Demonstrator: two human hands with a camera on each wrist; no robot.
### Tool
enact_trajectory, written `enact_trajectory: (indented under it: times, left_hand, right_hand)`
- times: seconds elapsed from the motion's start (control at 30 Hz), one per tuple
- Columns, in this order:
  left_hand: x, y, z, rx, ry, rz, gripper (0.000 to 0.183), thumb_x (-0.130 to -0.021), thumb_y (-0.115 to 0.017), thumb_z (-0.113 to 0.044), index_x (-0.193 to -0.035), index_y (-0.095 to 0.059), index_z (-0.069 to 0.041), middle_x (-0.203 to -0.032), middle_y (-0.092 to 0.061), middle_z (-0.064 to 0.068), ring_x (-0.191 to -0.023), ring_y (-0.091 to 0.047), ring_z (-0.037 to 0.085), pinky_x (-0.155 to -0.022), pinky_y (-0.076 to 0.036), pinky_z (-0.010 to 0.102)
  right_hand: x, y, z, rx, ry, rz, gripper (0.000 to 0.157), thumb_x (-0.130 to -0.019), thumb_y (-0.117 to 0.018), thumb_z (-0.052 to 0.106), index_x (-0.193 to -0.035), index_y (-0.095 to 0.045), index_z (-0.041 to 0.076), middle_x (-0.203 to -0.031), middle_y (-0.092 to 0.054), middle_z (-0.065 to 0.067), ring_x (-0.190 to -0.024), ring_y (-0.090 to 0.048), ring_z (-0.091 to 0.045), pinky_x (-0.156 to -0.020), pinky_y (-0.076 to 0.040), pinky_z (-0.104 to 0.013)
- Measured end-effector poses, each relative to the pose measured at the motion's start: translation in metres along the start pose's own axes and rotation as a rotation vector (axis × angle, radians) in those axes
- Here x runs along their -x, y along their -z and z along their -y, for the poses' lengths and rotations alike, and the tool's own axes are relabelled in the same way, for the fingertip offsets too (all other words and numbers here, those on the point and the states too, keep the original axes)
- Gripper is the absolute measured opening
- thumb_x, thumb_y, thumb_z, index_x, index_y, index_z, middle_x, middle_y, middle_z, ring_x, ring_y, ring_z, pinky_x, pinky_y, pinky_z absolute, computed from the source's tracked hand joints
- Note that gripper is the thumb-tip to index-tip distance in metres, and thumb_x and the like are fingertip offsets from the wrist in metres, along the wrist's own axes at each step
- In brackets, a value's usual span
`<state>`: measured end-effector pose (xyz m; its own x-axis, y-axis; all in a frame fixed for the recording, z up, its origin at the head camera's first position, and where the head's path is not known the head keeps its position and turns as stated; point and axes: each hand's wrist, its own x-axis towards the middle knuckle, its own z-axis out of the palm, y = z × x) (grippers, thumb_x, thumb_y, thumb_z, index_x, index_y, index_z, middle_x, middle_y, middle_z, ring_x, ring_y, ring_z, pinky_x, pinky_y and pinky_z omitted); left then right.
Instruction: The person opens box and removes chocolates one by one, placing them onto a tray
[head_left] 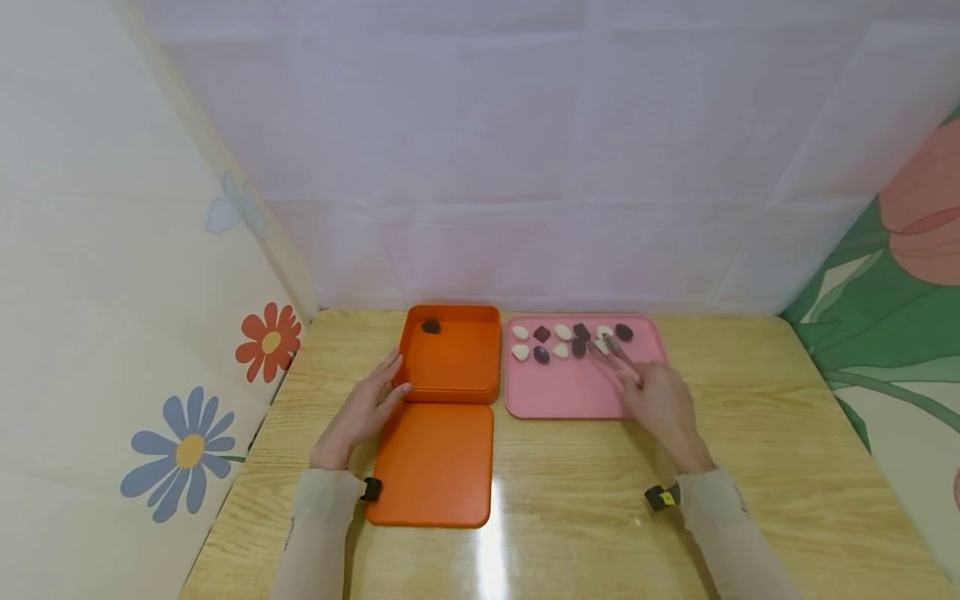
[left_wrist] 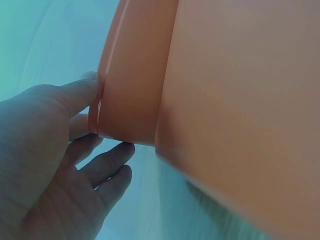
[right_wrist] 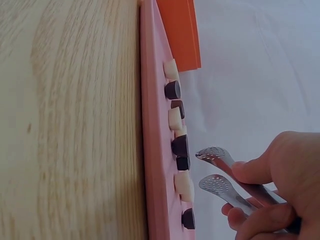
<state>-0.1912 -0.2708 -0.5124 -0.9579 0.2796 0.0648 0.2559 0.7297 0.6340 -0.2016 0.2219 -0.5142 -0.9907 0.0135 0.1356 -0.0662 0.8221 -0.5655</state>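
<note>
My left hand [head_left: 367,406] is at the near left corner of an orange box [head_left: 450,367], thumb by the front wall and fingers along the left side. In the left wrist view its fingertips touch the box's edge [left_wrist: 131,75]. One dark chocolate [head_left: 431,326] lies in the box near the back left. My right hand [head_left: 660,406] holds small metal tongs [right_wrist: 235,185] with perforated tips. Those tips stand apart over the right part of a pink tray [head_left: 562,392], with nothing between them. Two rows of white and dark chocolates [head_left: 542,355] lie on the tray.
An orange lid [head_left: 438,467] lies flat on the wooden table [head_left: 585,508], right in front of the box. The tray stands close to the box's right side. Behind both hangs a pale cloth [head_left: 525,167], and flower-printed panels flank the table.
</note>
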Motion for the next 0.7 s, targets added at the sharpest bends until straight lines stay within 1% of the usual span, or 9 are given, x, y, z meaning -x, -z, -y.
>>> enact_trajectory:
  times: [0.07, 0.17, 0.23, 0.4, 0.47, 0.57, 0.63, 0.7]
  left_hand:
    - [0.000, 0.000, 0.000, -0.001, 0.000, -0.001, 0.068, -0.112, -0.057, -0.029, -0.167, -0.029, 0.001, -0.178, -0.020, 0.015, -0.162, -0.025, 0.040, -0.127, -0.029, 0.061]
    - [0.000, 0.000, 0.000, 0.001, 0.001, 0.000, 0.068, -0.112, -0.057, -0.029, -0.167, -0.029, 0.001, -0.178, -0.020, 0.015, -0.162, -0.025, 0.040, -0.127, -0.029, 0.061]
    - [0.000, 0.000, -0.001, 0.000, 0.001, 0.000, 0.068, -0.112, -0.057, -0.029, -0.167, -0.029, 0.001, -0.178, -0.020, 0.015, -0.162, -0.025, 0.040, -0.127, -0.030, 0.061]
    - [0.001, 0.000, -0.002, -0.007, 0.000, -0.001, 0.068, -0.112, -0.058, -0.029, -0.167, -0.030, 0.001, -0.178, -0.020, 0.015, -0.162, -0.025, 0.040, -0.127, -0.030, 0.061]
    - [0.001, 0.000, -0.002, -0.008, 0.000, -0.002, 0.068, -0.112, -0.058, -0.029, -0.167, -0.030, 0.001, -0.178, -0.021, 0.015, -0.162, -0.026, 0.040, -0.127, -0.030, 0.061]
    - [0.000, 0.000, -0.002, -0.010, -0.003, -0.004, 0.068, -0.112, -0.058, -0.029, -0.167, -0.030, 0.001, -0.178, -0.021, 0.015, -0.162, -0.026, 0.040, -0.127, -0.030, 0.061]
    - [0.000, 0.000, -0.002, -0.010, -0.004, -0.004, 0.068, -0.112, -0.058, -0.029, -0.167, -0.030, 0.001, -0.178, -0.021, 0.015, -0.162, -0.026, 0.040, -0.127, -0.030, 0.061]
    - [0.000, 0.000, -0.002, -0.009, -0.002, -0.006, 0.068, -0.112, -0.058, -0.029, -0.167, -0.030, 0.001, -0.178, -0.021, 0.015, -0.162, -0.025, 0.040, -0.127, -0.030, 0.061]
  right_hand:
    - [-0.001, -0.001, 0.002, 0.013, 0.010, -0.005, 0.037, -0.105, -0.069, 0.026, -0.126, -0.076, -0.003, -0.074, -0.055, -0.008, -0.058, -0.047, -0.019, -0.049, -0.039, -0.030]
    - [-0.003, -0.003, 0.007, 0.030, 0.022, -0.002, 0.035, -0.105, -0.069, 0.028, -0.123, -0.077, -0.001, -0.074, -0.056, -0.008, -0.059, -0.047, -0.020, -0.049, -0.038, -0.030]
    - [-0.004, -0.004, 0.011, 0.033, 0.032, 0.006, 0.035, -0.105, -0.068, 0.029, -0.124, -0.078, 0.001, -0.076, -0.057, -0.009, -0.060, -0.048, -0.020, -0.050, -0.038, -0.030]
    - [-0.008, -0.007, 0.024, 0.043, 0.082, 0.007, 0.034, -0.105, -0.069, 0.031, -0.125, -0.078, 0.004, -0.086, -0.068, -0.012, -0.067, -0.052, -0.021, -0.055, -0.040, -0.031]
    - [-0.010, -0.009, 0.030, 0.045, 0.110, 0.001, 0.033, -0.105, -0.070, 0.031, -0.122, -0.079, 0.004, -0.088, -0.071, -0.013, -0.068, -0.053, -0.021, -0.058, -0.041, -0.032]
    - [-0.014, -0.013, 0.039, 0.038, 0.128, 0.003, 0.034, -0.104, -0.070, 0.030, -0.123, -0.079, 0.003, -0.086, -0.071, -0.012, -0.067, -0.054, -0.021, -0.058, -0.042, -0.032]
    - [-0.016, -0.015, 0.045, 0.037, 0.143, 0.014, 0.035, -0.105, -0.069, 0.030, -0.127, -0.078, 0.005, -0.082, -0.068, -0.010, -0.065, -0.053, -0.020, -0.056, -0.042, -0.032]
    - [-0.018, -0.017, 0.051, 0.031, 0.155, 0.021, 0.034, -0.105, -0.069, 0.030, -0.127, -0.078, 0.006, -0.079, -0.065, -0.008, -0.063, -0.051, -0.019, -0.054, -0.041, -0.031]
